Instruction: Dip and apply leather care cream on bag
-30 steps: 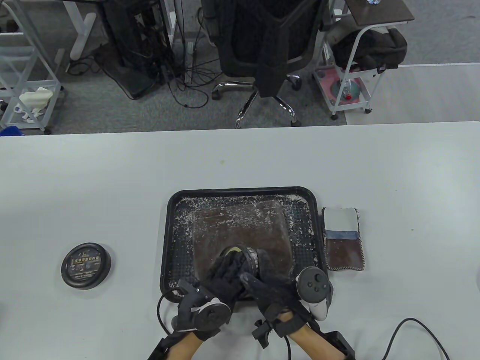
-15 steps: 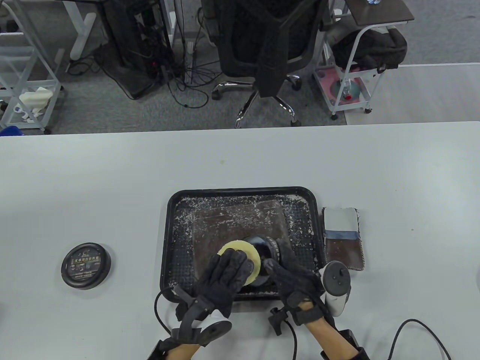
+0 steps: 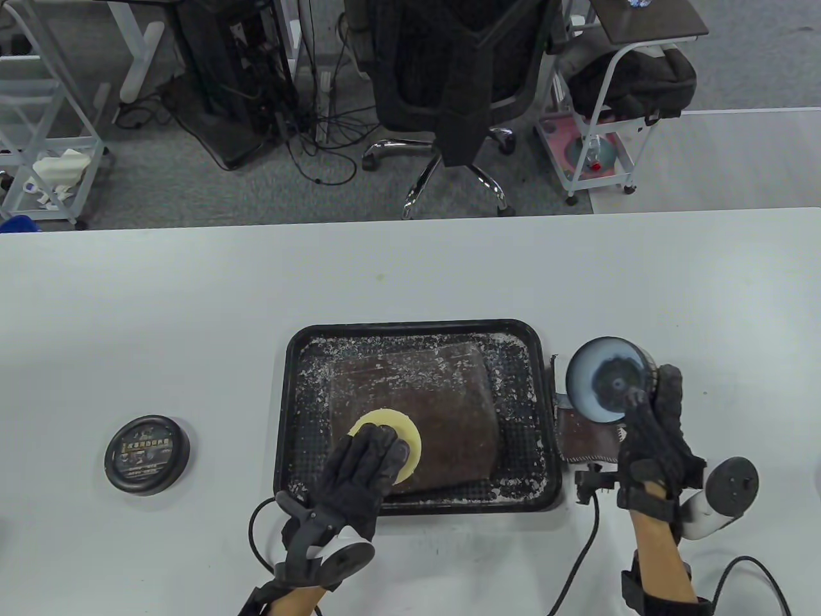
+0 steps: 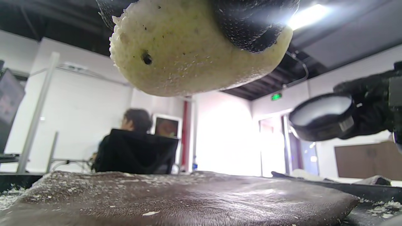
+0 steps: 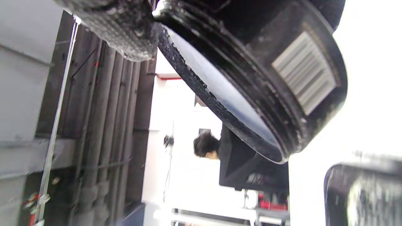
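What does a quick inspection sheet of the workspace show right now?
Surface: white table, dotted with small specks.
Job's things: brown leather bag in black tray strewn with white flakes; yellow sponge above the bag; open cream jar lifted, tilted; jar lid left of the tray.
Clutter: small pouch right of the tray.
Grippers: left hand holds the sponge; right hand grips the jar.
Cables: glove cables trail over the table's near edge.
Surroundings: office chair, carts, floor wiring.
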Demonstrator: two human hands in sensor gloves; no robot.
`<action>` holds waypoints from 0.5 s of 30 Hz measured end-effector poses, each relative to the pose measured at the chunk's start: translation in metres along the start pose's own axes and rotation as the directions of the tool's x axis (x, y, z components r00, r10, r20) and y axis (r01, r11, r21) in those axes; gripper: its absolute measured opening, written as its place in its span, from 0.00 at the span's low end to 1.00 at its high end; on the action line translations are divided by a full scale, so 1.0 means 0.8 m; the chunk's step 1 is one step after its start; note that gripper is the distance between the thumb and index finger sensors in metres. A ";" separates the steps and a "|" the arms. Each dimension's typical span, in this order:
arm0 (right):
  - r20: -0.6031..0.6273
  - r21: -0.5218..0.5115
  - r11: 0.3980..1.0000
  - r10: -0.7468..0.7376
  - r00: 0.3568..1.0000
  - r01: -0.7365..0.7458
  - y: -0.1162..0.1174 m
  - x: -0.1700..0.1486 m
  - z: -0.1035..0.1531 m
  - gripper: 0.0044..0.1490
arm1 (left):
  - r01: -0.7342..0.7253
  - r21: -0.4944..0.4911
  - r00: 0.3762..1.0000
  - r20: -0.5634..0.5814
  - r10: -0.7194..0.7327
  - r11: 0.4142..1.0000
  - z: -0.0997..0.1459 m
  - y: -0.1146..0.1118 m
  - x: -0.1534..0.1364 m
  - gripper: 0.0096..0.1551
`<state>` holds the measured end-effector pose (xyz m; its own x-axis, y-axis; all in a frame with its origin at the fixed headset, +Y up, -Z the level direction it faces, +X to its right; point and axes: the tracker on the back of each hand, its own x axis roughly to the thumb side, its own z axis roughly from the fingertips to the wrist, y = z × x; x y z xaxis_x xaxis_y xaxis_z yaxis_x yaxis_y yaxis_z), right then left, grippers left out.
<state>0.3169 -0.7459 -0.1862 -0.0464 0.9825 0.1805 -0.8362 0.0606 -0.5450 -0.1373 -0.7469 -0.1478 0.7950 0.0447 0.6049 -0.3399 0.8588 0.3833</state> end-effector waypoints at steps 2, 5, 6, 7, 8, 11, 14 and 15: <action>-0.043 -0.046 0.999 0.001 0.999 -0.003 -0.023 -0.010 -0.011 0.48 | 0.001 0.000 1.000 0.004 -0.001 1.000 0.001 -0.001 0.000 0.31; -0.133 -0.103 0.995 -0.025 0.991 0.011 -0.048 -0.027 -0.023 0.48 | 0.006 -0.009 1.000 0.001 -0.006 1.000 0.001 -0.001 0.000 0.31; -0.159 -0.106 0.994 -0.034 0.987 0.017 -0.054 -0.033 -0.025 0.48 | 0.003 -0.009 1.000 -0.001 -0.003 1.000 0.000 -0.001 0.000 0.31; -0.192 -0.105 0.994 -0.037 0.981 0.017 -0.059 -0.040 -0.028 0.48 | 0.001 -0.010 1.000 -0.002 -0.001 1.000 0.000 -0.002 -0.001 0.31; -0.223 -0.100 0.995 -0.030 0.974 0.008 -0.062 -0.045 -0.030 0.48 | 0.003 -0.014 1.000 -0.004 -0.003 1.000 0.000 -0.002 -0.001 0.31; -0.284 -0.083 0.997 -0.015 0.959 -0.009 -0.066 -0.057 -0.032 0.48 | 0.008 -0.021 1.000 -0.003 -0.008 1.000 0.000 -0.001 0.000 0.31; -0.327 -0.066 0.997 0.009 0.945 -0.032 -0.067 -0.065 -0.032 0.48 | 0.007 -0.034 1.000 -0.001 -0.007 0.999 0.001 -0.002 0.001 0.31; -0.336 -0.061 0.997 0.019 0.942 -0.041 -0.068 -0.068 -0.032 0.47 | 0.012 -0.041 1.000 0.000 -0.012 0.999 0.001 -0.002 0.001 0.31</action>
<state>0.3787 -0.7979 -0.1875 0.1240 0.9856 -0.1149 -0.7987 0.0305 -0.6009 -0.1363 -0.7488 -0.1474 0.7993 0.0342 0.6000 -0.3093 0.8794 0.3618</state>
